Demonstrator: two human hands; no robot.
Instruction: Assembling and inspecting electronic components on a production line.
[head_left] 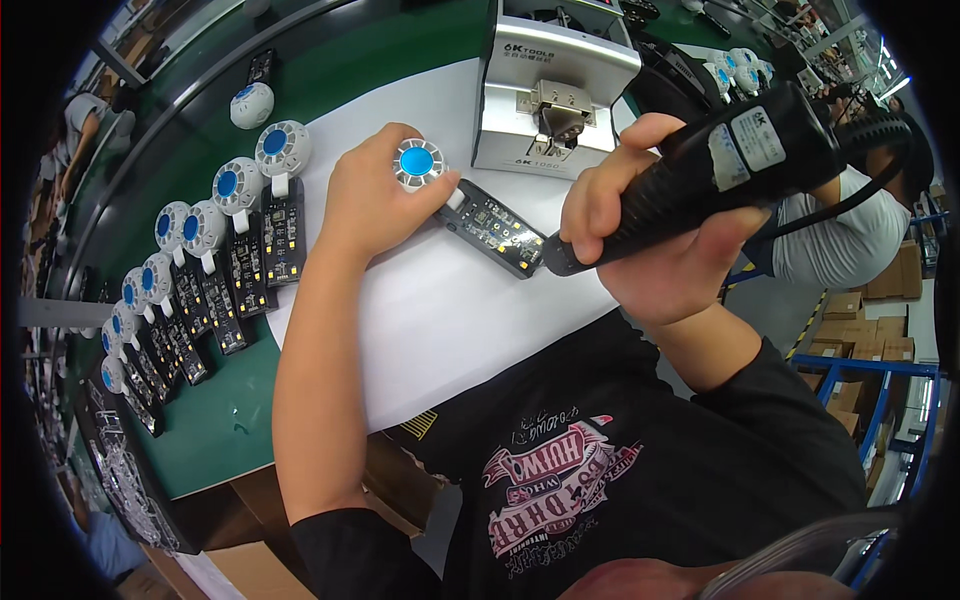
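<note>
My left hand (375, 195) grips the round white head with a blue centre (417, 163) of a small device whose black circuit board (492, 228) lies on a white mat (440, 310). In my right hand (660, 240) is a black electric screwdriver (720, 165), tilted, with its tip at the board's near right end. A cable runs from the tool's back to the upper right.
A row of several like devices (205, 260) with white-and-blue heads and black boards lies on the green belt (225, 420) at left. A grey screw feeder box (550, 90) stands behind the mat. Another person (850, 230) sits at right; cardboard boxes (880, 340) stand beyond.
</note>
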